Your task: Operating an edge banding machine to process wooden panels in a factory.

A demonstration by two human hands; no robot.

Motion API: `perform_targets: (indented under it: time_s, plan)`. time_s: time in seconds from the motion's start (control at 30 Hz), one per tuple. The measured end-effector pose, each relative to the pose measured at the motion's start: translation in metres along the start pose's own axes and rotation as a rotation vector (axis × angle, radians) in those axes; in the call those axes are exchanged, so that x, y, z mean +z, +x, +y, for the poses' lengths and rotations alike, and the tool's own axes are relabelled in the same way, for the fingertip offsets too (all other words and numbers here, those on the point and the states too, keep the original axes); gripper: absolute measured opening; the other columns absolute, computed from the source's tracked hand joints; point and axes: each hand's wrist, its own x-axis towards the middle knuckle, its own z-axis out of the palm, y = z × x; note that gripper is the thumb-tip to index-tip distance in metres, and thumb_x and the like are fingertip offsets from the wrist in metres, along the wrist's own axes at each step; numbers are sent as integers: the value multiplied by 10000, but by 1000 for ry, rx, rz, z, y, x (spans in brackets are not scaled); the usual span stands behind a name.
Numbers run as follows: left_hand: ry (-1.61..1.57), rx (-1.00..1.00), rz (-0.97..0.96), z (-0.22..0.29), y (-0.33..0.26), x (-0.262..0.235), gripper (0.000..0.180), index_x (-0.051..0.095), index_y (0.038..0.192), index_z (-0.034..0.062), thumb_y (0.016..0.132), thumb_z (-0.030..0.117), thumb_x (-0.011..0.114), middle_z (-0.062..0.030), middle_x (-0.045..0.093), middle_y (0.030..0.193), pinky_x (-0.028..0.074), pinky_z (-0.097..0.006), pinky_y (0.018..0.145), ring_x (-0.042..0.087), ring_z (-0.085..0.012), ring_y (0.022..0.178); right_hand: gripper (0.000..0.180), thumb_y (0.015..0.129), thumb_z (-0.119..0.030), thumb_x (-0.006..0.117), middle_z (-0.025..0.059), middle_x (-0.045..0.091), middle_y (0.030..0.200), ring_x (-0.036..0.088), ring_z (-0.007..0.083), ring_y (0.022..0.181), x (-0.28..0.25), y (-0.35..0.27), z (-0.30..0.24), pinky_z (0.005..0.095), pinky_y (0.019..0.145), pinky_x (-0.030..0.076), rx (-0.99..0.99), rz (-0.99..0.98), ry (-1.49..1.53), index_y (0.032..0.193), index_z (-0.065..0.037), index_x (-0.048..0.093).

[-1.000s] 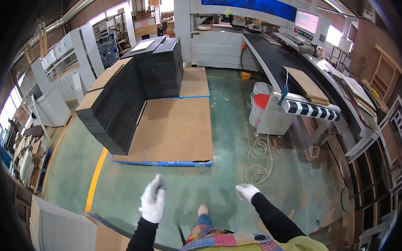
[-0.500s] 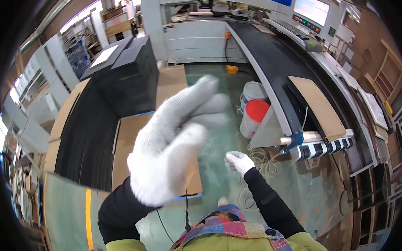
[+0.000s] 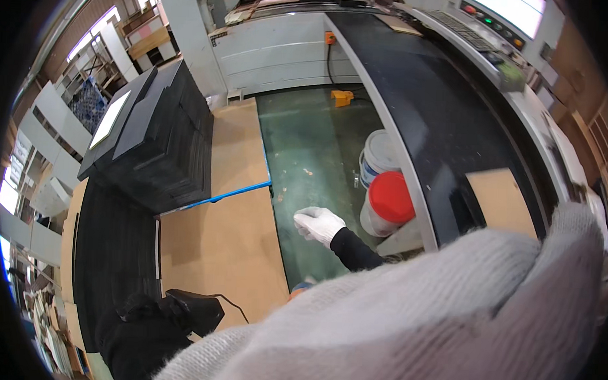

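Note:
My left hand (image 3: 393,320), in a white knitted glove, is very close to the camera and fills the lower right of the head view. Its fingers are apart and stretch to the right, with their tips partly cut off from sight; nothing shows in them. Beside its black sleeve (image 3: 138,341) is a small dark object (image 3: 196,311) with a thin cord. My right hand (image 3: 318,225), also gloved in white, is farther down over the green floor, left of the red-lidded bucket (image 3: 389,198). Its fingers are curled closed with nothing visible in them. The left glove hides most of the right arm.
Stacks of black panels (image 3: 165,138) stand at left, beside brown boards (image 3: 222,237) on the floor. A machine with a long black bed (image 3: 428,94) runs along the right, carrying a brown board (image 3: 503,200). Behind the red-lidded bucket stands a white-lidded bucket (image 3: 384,151).
My left hand has come much closer to the camera and swung right, covering the lower right. My right hand appears farther left and higher. The view has shifted, bringing the black stacks and floor boards nearer.

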Motion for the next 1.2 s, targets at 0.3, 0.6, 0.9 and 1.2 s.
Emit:
perform_targets:
  time_s: [0.3,0.6,0.9,1.2]
  plan:
    - [-41,-15,-92,1,85,-300,506,411,1341,-58,891,131,546,-202,550,1236,438,-347,971,579,-228,1064,418,868,-344,592,73,665,909,632,138,799,-119,274,-122,269,720,505,-126,39,-8,1131,-19,617]
    - [85,-38,-180,38,204,-573,490,426,1334,-48,907,157,551,-197,562,1222,442,-343,969,578,-226,1066,351,889,-214,611,81,644,904,607,139,759,-360,375,-239,266,683,508,-247,642,110,1155,13,576]
    - [753,-424,348,-80,327,-953,466,434,1328,-40,924,170,532,-191,575,1216,437,-336,973,560,-234,1118,299,897,-182,596,50,635,892,607,136,741,-565,542,-250,270,652,522,-92,955,289,1144,-15,575]
    - [1263,-404,273,-226,499,-1169,492,481,1293,8,856,223,547,-219,553,1230,445,-374,960,567,-341,1112,400,882,-169,560,145,634,1047,638,220,911,-738,705,-268,328,842,497,-152,1497,-42,1232,18,517]
